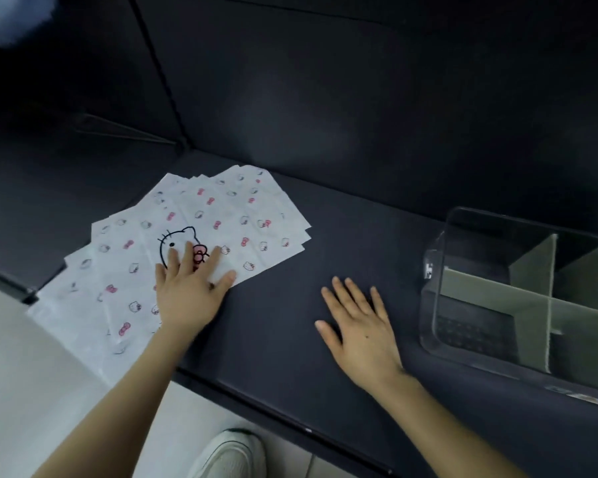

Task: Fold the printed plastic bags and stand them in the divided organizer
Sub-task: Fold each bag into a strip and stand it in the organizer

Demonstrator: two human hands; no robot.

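Note:
A fanned pile of white plastic bags [221,219], printed with small cat faces and pink bows, lies flat on the dark seat surface at the left. My left hand [189,288] rests flat on the top bag, its fingers straight over a large cat-face print. My right hand [358,326] lies flat and spread on the bare dark surface, apart from the bags. To its right stands the clear plastic organizer [439,281] with green-grey dividers [532,281]; the compartments I can see hold nothing.
The dark seat surface [325,236] has a back cushion rising behind it and a front edge running diagonally below my arms. A light floor lies at the lower left, with a white shoe [232,453] at the bottom. Part of the bag pile overhangs the seat edge.

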